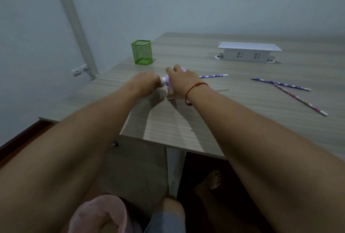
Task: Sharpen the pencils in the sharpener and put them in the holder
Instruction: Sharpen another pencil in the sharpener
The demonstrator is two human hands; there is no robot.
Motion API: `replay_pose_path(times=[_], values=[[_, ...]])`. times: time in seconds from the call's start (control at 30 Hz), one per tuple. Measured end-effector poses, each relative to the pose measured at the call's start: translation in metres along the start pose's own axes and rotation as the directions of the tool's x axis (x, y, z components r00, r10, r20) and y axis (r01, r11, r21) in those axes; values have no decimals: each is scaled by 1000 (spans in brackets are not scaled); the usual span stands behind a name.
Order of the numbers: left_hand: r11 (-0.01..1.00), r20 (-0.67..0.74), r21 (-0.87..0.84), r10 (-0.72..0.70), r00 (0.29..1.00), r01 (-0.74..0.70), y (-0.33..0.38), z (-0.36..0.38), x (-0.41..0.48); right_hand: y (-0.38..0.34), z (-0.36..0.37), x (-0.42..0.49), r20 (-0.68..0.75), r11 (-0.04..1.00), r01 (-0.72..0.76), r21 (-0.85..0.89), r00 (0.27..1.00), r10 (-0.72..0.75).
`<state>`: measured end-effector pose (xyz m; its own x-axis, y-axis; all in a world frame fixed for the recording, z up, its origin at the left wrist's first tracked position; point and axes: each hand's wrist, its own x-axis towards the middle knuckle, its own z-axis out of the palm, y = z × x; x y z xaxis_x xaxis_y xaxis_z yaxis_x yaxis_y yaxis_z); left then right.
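A small pink and purple sharpener (166,81) stands on the wooden table (242,113), mostly covered by my right hand (182,79), which grips its body from above. My left hand (147,81) is closed at the sharpener's left end, on its white knob. A purple patterned pencil (214,76) sticks out to the right from behind my right hand; whether it sits in the sharpener is hidden. Two more pencils lie crossed at the right, one purple (280,84) and one pink (302,101). The green mesh holder (141,52) stands empty at the back left.
A white socket box (248,52) rises from the table at the back right. The table's left corner and front edge are close to my arms. A wall socket (77,71) sits low on the left wall. My bare foot (211,182) is under the table.
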<state>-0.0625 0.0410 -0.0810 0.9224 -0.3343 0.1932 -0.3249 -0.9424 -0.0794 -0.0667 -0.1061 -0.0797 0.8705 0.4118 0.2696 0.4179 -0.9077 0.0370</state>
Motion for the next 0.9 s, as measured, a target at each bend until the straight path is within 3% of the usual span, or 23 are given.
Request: replay_pose_path(times=[0.37, 0.53, 0.7, 0.9], values=[[990, -278, 40, 140, 950, -134, -6, -38, -10, -7, -9, -1, 66, 997, -78, -14, 995, 78], [962, -207, 97, 269, 941, -254, 8, -43, -38, -11, -7, 4, 99, 993, -113, -41, 988, 117], [989, -61, 15, 146, 987, -145, 17, -36, -45, -11, -6, 7, 99, 993, -100, -63, 989, 106], [993, 43, -54, 106, 993, -104, 15, -28, -37, -8, -5, 10, 101, 994, -101, -51, 989, 106]])
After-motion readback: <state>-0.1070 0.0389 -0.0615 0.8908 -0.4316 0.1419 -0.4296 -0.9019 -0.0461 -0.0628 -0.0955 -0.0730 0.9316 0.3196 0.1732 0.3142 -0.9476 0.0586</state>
